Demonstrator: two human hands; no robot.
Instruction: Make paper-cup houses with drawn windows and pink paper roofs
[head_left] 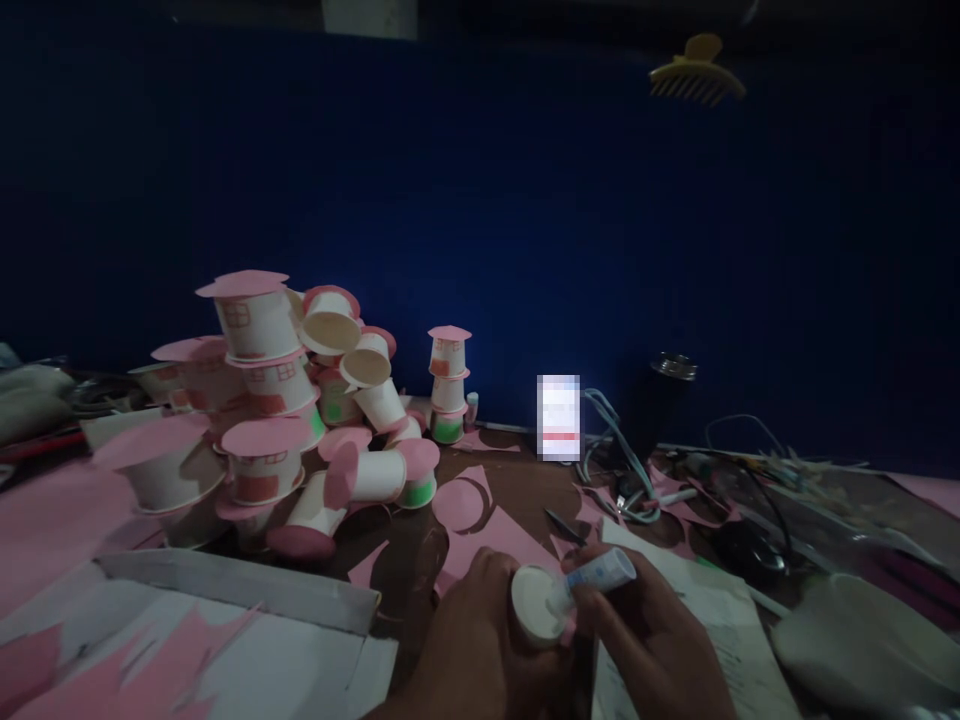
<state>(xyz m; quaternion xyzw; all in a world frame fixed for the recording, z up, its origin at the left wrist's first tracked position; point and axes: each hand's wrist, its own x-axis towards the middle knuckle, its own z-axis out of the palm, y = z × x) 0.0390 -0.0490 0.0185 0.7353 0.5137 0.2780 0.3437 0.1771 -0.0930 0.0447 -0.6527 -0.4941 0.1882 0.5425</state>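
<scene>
My left hand [472,640] is wrapped round a small white paper cup [534,606], its base turned toward me. My right hand [656,640] is closed on a white and blue glue tube [596,578], whose tip touches the cup's base. Both hands are low in the view, near the table's front edge, over pink paper scraps [491,540].
A pile of paper cups with pink paper lids [285,410] stands at the left, a small stack [448,385] behind. A white cardboard box [240,585] with pink paper lies front left. Cables [622,470], a dark bottle [667,400], papers [720,610] and clutter lie right. A blue wall stands behind.
</scene>
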